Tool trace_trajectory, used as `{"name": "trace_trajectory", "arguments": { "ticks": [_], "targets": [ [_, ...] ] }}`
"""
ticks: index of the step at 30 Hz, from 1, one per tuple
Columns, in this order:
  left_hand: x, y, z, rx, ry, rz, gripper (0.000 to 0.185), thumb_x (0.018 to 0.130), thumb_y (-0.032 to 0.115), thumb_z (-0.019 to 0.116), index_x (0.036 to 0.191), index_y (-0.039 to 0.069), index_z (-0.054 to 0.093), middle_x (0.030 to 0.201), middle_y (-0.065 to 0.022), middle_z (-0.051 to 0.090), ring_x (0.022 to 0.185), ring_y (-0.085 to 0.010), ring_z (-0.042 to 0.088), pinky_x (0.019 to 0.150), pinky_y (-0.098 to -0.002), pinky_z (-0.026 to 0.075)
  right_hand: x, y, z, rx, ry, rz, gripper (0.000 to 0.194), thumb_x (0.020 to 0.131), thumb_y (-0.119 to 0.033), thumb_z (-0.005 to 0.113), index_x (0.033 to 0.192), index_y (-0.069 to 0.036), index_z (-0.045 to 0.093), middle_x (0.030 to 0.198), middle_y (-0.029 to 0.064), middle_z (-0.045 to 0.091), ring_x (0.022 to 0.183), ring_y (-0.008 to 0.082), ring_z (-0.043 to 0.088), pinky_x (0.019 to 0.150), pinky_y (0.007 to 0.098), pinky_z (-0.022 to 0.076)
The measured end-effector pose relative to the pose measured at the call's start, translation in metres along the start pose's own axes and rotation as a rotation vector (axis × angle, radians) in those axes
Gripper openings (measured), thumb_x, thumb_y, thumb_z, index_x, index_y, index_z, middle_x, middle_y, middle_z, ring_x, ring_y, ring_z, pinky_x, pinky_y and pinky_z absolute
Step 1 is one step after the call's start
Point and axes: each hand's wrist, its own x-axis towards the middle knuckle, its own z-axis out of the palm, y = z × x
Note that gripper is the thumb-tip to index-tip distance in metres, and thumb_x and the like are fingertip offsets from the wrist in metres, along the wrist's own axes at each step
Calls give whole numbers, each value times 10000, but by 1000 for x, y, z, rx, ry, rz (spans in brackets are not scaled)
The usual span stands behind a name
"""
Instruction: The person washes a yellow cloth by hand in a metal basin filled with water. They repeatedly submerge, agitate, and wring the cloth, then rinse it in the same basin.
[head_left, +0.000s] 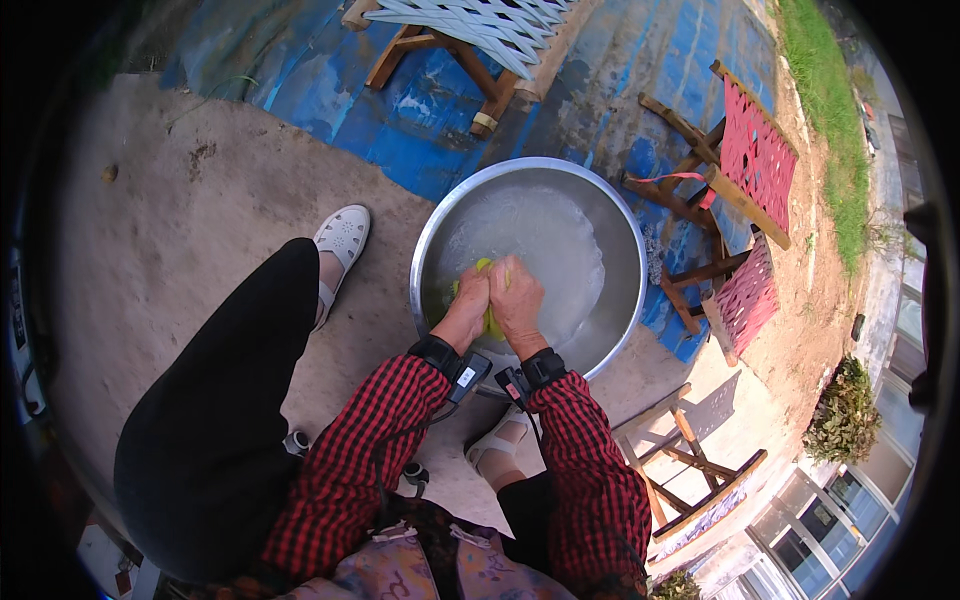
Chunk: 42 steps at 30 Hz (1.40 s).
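Note:
A large round metal basin (622, 300) stands on the ground before me, with cloudy, sudsy water (555, 240) inside. Above the water, toward the basin's near left part, my left hand (466, 300) and my right hand (517, 294) press together. Both are closed around a yellow-green cloth (493, 324), which shows between them and past the fingers. Most of the cloth is hidden by my hands. Black bands with small devices circle both wrists, below red-and-black checked sleeves.
Folding stools with woven pink seats (757, 150) stand right of the basin. Another stool with a pale blue strap seat (480, 22) is beyond it on blue sheeting (420, 150). A wooden folding stool (697, 465) stands lower right. My feet in white shoes (345, 232) flank the basin's near side.

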Motion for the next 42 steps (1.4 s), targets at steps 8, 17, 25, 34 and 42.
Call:
{"name": "trace_trajectory", "arguments": {
  "ticks": [8,17,25,34,42],
  "targets": [
    [8,34,-9,90,171,96,471,1006,356,541,1354,41,498,1304,-115,573,1174,-241,574,990,-355,470,28,85,-4,-474,593,-14,382,984,-416,559,1053,-53,658,1110,206,637,849,399,634,756,491,505],
    [15,18,-3,109,65,-87,489,996,408,558,1336,64,490,1228,-112,579,1128,-241,584,919,-352,500,-15,5,-14,518,49,48,201,925,-218,686,1049,-61,662,876,140,687,812,289,657,755,342,508],
    [7,-8,-6,-30,-154,14,258,1037,268,525,1207,81,575,1084,-55,636,983,-165,629,844,-345,541,0,-7,-1,119,93,-8,268,966,-325,616,937,-61,580,792,168,644,750,367,643,635,457,482],
    [8,33,-6,163,214,26,423,1008,324,542,1334,59,489,1242,-105,598,1161,-235,584,976,-375,492,33,76,-24,-513,420,146,500,927,-463,643,1190,-39,613,1205,185,610,1140,363,559,955,466,432],
    [35,11,-18,-39,65,-141,737,951,515,604,1474,58,357,1368,-123,512,1241,-254,526,1003,-381,474,3,25,-4,902,-24,368,428,877,-172,729,1267,-22,637,1132,152,676,1030,191,635,904,311,509]
  ]
}}
